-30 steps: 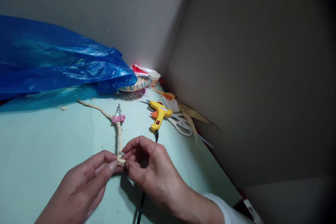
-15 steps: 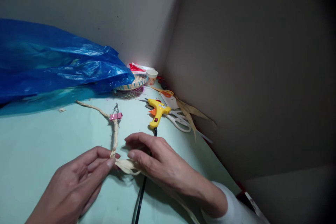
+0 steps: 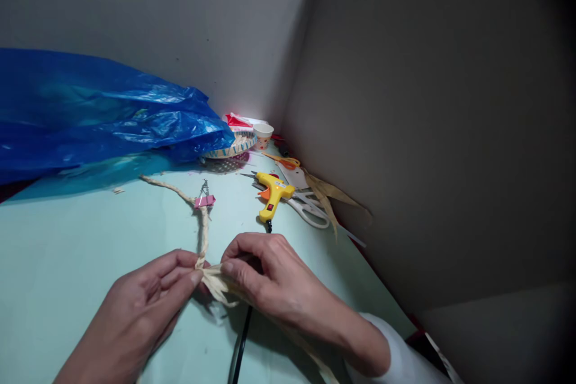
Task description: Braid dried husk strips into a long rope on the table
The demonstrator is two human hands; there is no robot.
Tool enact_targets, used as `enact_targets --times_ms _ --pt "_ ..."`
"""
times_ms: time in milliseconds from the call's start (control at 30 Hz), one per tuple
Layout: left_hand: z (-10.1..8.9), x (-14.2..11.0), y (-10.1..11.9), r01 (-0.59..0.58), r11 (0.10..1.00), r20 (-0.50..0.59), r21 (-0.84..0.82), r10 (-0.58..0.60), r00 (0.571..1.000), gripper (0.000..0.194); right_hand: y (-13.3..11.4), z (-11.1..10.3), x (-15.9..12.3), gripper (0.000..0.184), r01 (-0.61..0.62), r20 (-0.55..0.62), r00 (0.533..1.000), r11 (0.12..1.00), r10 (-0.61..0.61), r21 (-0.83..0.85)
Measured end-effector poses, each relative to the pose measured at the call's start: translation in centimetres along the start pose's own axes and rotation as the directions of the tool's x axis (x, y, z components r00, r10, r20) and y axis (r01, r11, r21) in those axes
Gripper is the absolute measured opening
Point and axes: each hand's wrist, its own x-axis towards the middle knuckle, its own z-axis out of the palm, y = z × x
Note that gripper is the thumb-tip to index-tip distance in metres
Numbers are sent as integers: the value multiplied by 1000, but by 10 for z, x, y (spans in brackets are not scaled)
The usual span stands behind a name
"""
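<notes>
A pale braided straw cord (image 3: 203, 229) runs across the light green table (image 3: 90, 252) from the blue bag toward me, with a pink binder clip (image 3: 204, 200) clamped on it midway. My left hand (image 3: 139, 312) pinches the near end of the braid between thumb and forefinger. My right hand (image 3: 270, 282) grips the loose flat straw strips (image 3: 218, 285) that fan out from that same end. The two hands almost touch.
A crumpled blue plastic bag (image 3: 90, 114) fills the back left. A yellow glue gun (image 3: 272, 195) lies beyond my right hand, its black cable (image 3: 240, 348) running toward me. White scissors (image 3: 310, 211), orange scissors (image 3: 283, 162), straw strips (image 3: 328, 192), a woven basket (image 3: 231, 145) and a paper cup (image 3: 263, 134) crowd the corner. Walls close in behind and on the right.
One second ago both hands pinched a tight braid end. The right hand then pulled strips loose toward me; it has since drawn back up beside the left hand, and the strips fan out between them.
</notes>
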Motion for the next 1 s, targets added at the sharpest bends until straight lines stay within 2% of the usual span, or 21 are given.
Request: enact_targets --times_ms 100,167,200,267,333,400,433,533,633,700,733,767,833,867,933,1000 --pt "-2 1 -3 -59 996 33 66 57 998 39 0 3 1 15 7 -42 999 1000 -8 -11" --pt "-1 1 -5 -101 989 29 106 98 995 35 1 7 1 16 95 -35 995 994 -98 -58" --pt "0 1 -6 -125 984 20 126 123 992 34 2 10 1 17 183 -16 982 976 -186 -113" --pt "2 0 -6 -158 977 -10 144 161 987 31 5 17 -1 16 395 79 918 872 -389 -289" --pt "5 0 -5 -160 980 -8 121 162 987 30 8 24 -4 17 555 199 824 681 -531 -478" --pt "7 -2 -2 -124 990 -4 60 124 992 31 11 30 -7 20 620 273 754 511 -597 -596" --pt "9 -3 0 -88 996 -9 22 88 996 32 12 32 -9 24 631 292 734 457 -614 -627" --pt "13 -7 5 17 997 -37 -69 -20 999 34 14 36 -11 31 652 324 706 398 -630 -646" --pt "13 -8 11 4 996 -40 -87 -7 999 36 14 35 -10 30 669 316 699 430 -642 -606" --pt "11 -6 14 -28 997 -11 -72 27 1000 37 11 29 -8 26 681 276 702 508 -656 -527" --pt "10 -5 15 -35 997 12 -64 36 999 38 10 26 -6 24 659 223 732 585 -644 -473" --pt "9 -5 16 -41 997 32 -60 43 999 40 8 22 -5 22 605 142 781 681 -608 -412" --pt "6 -4 17 -54 997 50 -63 57 997 42 6 15 -4 26 397 -31 907 876 -420 -273" --pt "5 -3 16 -64 996 56 -63 67 996 42 5 13 -3 30 276 -63 954 942 -292 -192" --pt "5 -3 13 -97 994 72 -47 100 992 40 4 10 -2 30 102 31 994 994 -101 -37" --pt "5 -2 8 -143 990 96 -17 144 985 36 3 10 1 22 31 198 979 998 -40 51"
